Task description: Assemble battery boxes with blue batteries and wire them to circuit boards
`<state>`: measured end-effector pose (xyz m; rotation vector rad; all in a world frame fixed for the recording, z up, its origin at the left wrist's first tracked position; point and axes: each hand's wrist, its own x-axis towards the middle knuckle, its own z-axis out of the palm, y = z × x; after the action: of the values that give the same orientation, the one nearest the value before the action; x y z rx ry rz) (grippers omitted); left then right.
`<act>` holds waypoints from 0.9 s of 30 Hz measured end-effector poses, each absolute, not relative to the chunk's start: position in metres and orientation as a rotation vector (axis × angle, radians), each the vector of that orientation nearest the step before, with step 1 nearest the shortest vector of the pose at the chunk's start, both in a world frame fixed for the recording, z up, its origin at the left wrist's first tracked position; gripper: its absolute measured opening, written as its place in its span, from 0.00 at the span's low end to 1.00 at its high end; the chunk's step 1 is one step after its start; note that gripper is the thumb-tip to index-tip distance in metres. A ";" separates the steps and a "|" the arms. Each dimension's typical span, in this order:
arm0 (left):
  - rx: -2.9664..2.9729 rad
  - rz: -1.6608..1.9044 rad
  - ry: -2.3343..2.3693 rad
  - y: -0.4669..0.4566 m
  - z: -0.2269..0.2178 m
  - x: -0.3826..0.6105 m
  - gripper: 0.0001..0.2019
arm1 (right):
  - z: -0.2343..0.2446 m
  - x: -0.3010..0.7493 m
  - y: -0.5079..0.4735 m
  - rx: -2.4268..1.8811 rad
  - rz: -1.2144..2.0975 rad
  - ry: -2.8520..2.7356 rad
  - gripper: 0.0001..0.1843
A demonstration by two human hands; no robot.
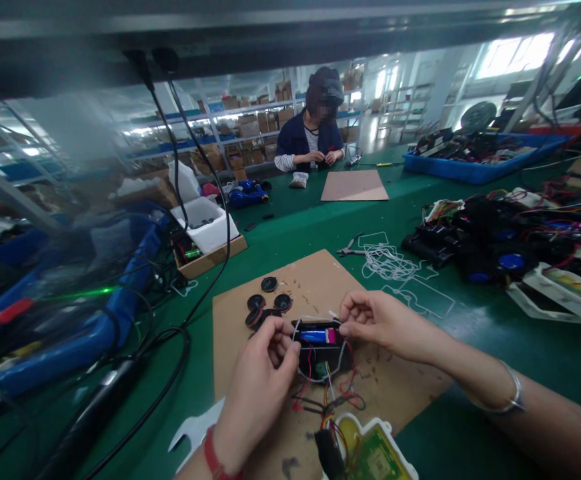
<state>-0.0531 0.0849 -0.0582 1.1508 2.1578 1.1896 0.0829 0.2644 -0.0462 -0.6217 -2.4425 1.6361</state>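
Note:
A black housing (337, 357) lies on a brown board, with a blue cylindrical battery (315, 336) inside it. My left hand (263, 367) is at its left side, thumb and forefinger closed on a thin grey cord (296, 329). The cord runs around the housing's edge. At the far right corner, my right hand (377, 323) pinches what looks like the same cord; its fingertips partly hide it. Red, white and yellow wires (329, 390) lead from the housing toward me. They reach a white-rimmed casing (404, 460) holding a green circuit board (377, 457).
Several round black speakers (269, 285) lie on the brown board (235, 347). Beyond it are pliers (353, 248) and tangled white cord (387, 262). Wired black parts (475, 243) crowd the right. A black cable (189, 343) crosses on the left. A co-worker (310, 133) sits opposite.

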 end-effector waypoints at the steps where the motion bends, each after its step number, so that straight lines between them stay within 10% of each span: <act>1: 1.136 1.183 2.159 0.084 -0.058 -0.053 0.04 | -0.048 0.082 0.265 -0.630 1.677 -2.412 0.05; 15: 0.891 1.202 1.973 0.076 -0.060 -0.051 0.10 | -0.037 0.092 0.278 -0.514 2.026 -2.326 0.05; 27: 1.250 0.967 2.334 0.071 -0.058 -0.057 0.06 | -0.055 0.084 0.267 -0.567 1.636 -2.373 0.06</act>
<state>-0.0572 0.0715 -0.0584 1.2496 2.3335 0.9671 0.0840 0.2673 -0.0553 -0.5673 -2.3733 1.6362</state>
